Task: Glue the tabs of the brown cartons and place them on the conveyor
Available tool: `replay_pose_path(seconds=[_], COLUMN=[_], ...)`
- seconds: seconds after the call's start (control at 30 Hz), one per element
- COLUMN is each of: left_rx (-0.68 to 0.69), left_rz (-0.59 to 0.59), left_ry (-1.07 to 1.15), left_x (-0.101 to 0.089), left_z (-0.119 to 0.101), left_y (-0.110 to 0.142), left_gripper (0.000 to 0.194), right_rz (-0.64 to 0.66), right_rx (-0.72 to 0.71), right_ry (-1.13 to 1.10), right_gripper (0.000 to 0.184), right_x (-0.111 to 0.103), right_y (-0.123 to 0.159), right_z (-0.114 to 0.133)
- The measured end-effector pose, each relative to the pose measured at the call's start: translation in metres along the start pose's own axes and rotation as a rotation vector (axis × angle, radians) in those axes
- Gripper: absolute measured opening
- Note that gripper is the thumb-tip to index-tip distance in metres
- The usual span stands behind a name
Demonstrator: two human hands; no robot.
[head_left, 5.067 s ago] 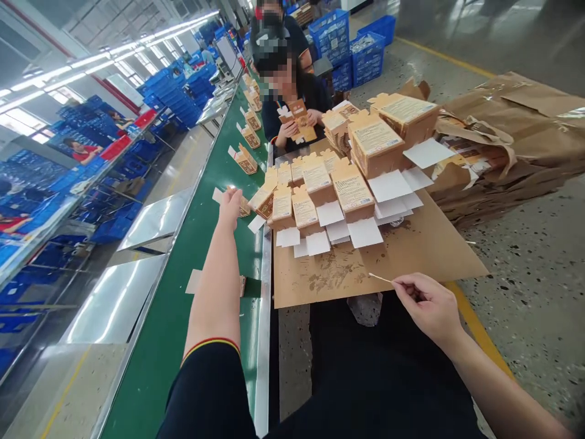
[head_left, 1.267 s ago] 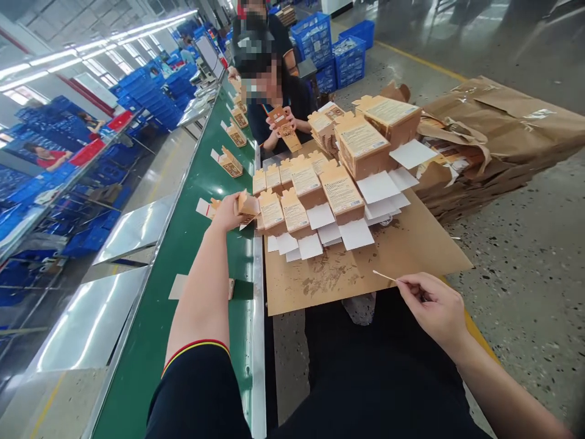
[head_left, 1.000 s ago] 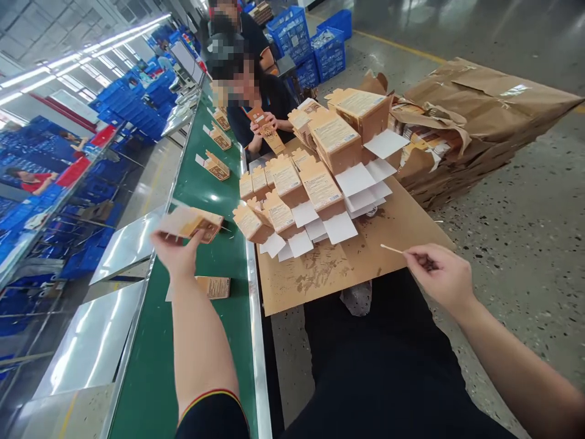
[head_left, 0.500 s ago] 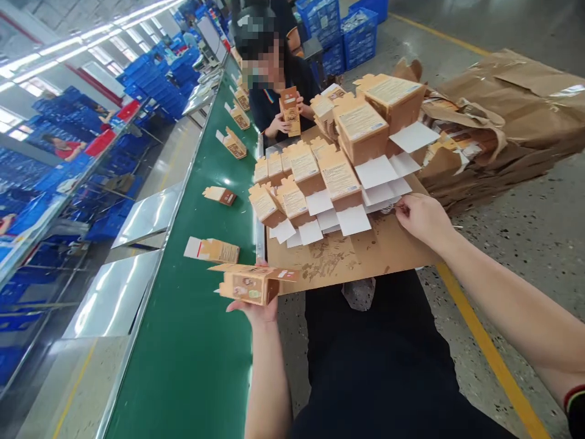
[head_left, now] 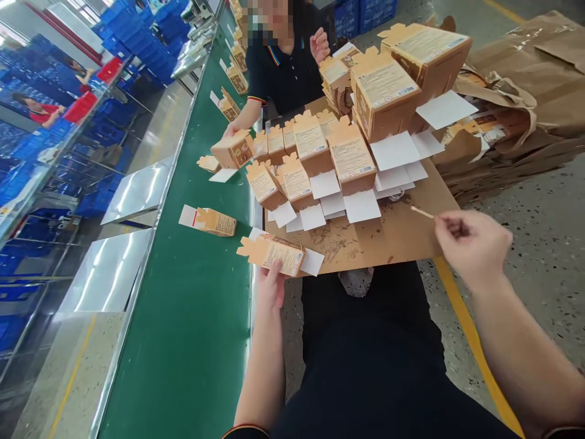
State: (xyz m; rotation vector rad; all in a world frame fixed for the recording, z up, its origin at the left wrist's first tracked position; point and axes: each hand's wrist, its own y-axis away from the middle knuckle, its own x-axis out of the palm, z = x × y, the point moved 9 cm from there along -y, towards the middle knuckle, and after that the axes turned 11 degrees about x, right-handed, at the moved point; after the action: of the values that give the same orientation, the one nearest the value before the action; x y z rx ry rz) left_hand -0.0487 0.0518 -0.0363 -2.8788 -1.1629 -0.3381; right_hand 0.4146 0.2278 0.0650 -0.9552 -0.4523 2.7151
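My left hand (head_left: pixel 272 281) is closed around a small tan carton (head_left: pixel 283 253), thumb on its printed side. The carton lies tilted above the near left corner of the cardboard-topped table (head_left: pixel 388 244), with a white flap out to the right and tan flaps to the left. Pinched in my right hand (head_left: pixel 475 247) is a cotton swab (head_left: pixel 421 212), its pale tip pointing left over the table's right edge. A small clear dish (head_left: pixel 397 195) sits partly hidden under the white flaps of the stacked cartons (head_left: pixel 351 158).
A green conveyor belt (head_left: pixel 196 317) runs along the left, carrying another carton (head_left: pixel 217 222) and several farther back. Across the table, a co-worker (head_left: pixel 278 73) holds a tan carton (head_left: pixel 233 148) over the belt. Brown wrapping paper (head_left: pixel 539 79) covers a pile at the right.
My right hand has moved right and back from beside the dish, and the swab now shows. My left hand has turned the carton and raised it slightly. The co-worker's carton has moved over the belt.
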Motion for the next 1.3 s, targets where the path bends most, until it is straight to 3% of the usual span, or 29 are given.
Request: replay_pose_path(seconds=[0.1, 0.2, 0.33, 0.47, 0.6, 0.77, 1.0, 1.13, 1.3], left_rx=[-0.028, -0.012, 0.001, -0.010, 0.014, 0.046, 0.178, 0.267, 0.311], left_rz=[-0.007, -0.020, -0.005, 0.003, -0.007, -0.016, -0.039, -0.032, -0.047], left_ry=[-0.073, -0.115, -0.135, -0.138, -0.107, -0.114, -0.260, -0.372, -0.474], left_x=[0.003, 0.004, 0.006, 0.007, 0.009, 0.013, 0.026, 0.038, 0.046], left_z=[0.008, 0.008, 0.006, 0.007, 0.005, 0.005, 0.000, -0.008, -0.010], left_y=[-0.004, -0.008, -0.008, -0.001, 0.001, 0.007, 0.040, 0.049, 0.051], left_gripper=[0.084, 0.084, 0.087, 0.087, 0.090, 0.095, 0.106, 0.098, 0.094], right_rz=[0.103, 0.330, 0.477, 0.529, 0.565, 0.569, 0.420, 0.379, 0.353], right_rx=[-0.026, -0.127, -0.215, -0.287, -0.332, -0.263, -0.125, -0.052, -0.058], right_ry=[-0.124, -0.278, -0.293, -0.255, -0.210, -0.217, -0.312, -0.332, -0.342], right_gripper=[0.017, 0.020, 0.025, 0.026, 0.026, 0.025, 0.025, 0.024, 0.023], right_x=[0.018, 0.069, 0.128, 0.152, 0.158, 0.161, 0.129, 0.111, 0.092], right_y=[0.060, 0.105, 0.124, 0.129, 0.139, 0.130, 0.108, 0.107, 0.109], right_z=[0.027, 0.066, 0.092, 0.094, 0.092, 0.084, 0.071, 0.063, 0.064])
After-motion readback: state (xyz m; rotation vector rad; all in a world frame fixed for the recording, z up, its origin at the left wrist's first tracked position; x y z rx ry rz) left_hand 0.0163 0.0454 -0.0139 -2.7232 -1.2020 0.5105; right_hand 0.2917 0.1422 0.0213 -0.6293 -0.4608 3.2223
